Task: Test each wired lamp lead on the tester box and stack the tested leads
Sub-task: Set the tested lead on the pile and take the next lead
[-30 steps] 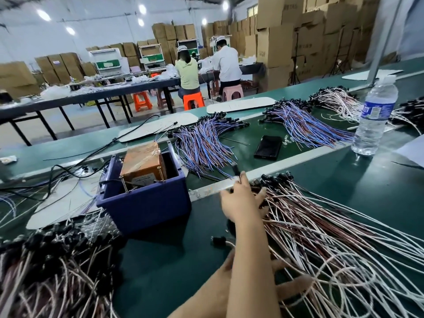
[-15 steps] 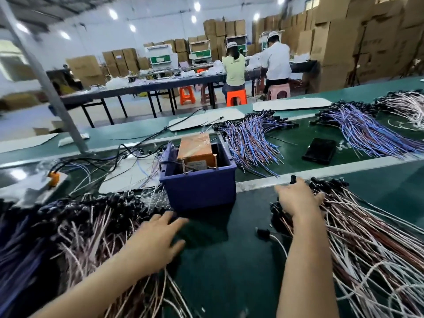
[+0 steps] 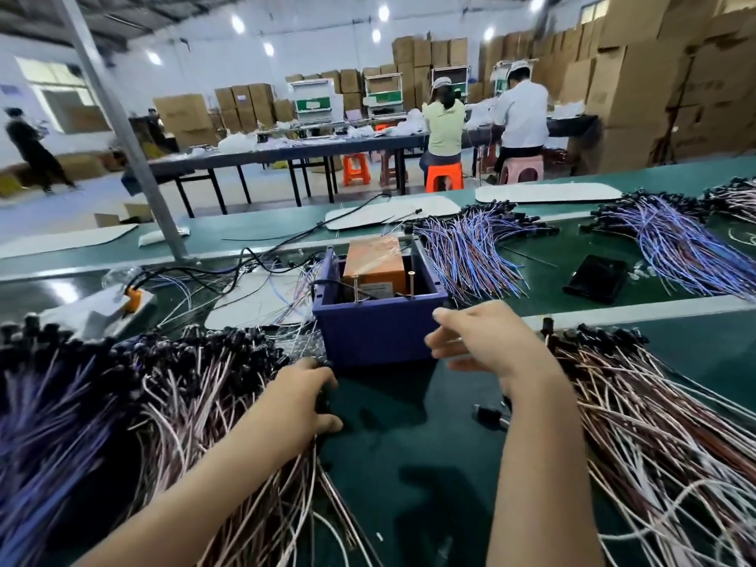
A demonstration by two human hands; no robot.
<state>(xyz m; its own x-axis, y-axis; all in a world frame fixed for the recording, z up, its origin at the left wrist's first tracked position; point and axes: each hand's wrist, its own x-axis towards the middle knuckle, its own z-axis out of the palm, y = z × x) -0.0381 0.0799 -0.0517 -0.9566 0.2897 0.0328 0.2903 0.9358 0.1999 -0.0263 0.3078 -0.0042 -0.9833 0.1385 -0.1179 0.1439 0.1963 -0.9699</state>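
At the middle of the green surface stands the blue tester box, open at the top, with an orange block inside and two brass pins rising near its front wall. The right hand hovers just beside the box's near right corner. Its thumb and fingers are bent toward each other with a pale streak between them, and I cannot tell whether its grip is clamped on a lead or apart.

A loose lead with a black end lies on the surface under that wrist. The left hand rests on the right edge of the left pile of leads. Its fingers are curled down among the black lamp ends, but whether that grip has pinched one is hidden. The right pile of leads fans out to the near right, well apart from the box.

This looks like the step between fetching and testing, with a lead being brought to the box. The next move probably calls for touching the lead's two bare wire ends to the two pins, one to each. The left hand would then need to make room on its pile or take the finished lead. Which pile is the tested stack cannot be told from here.
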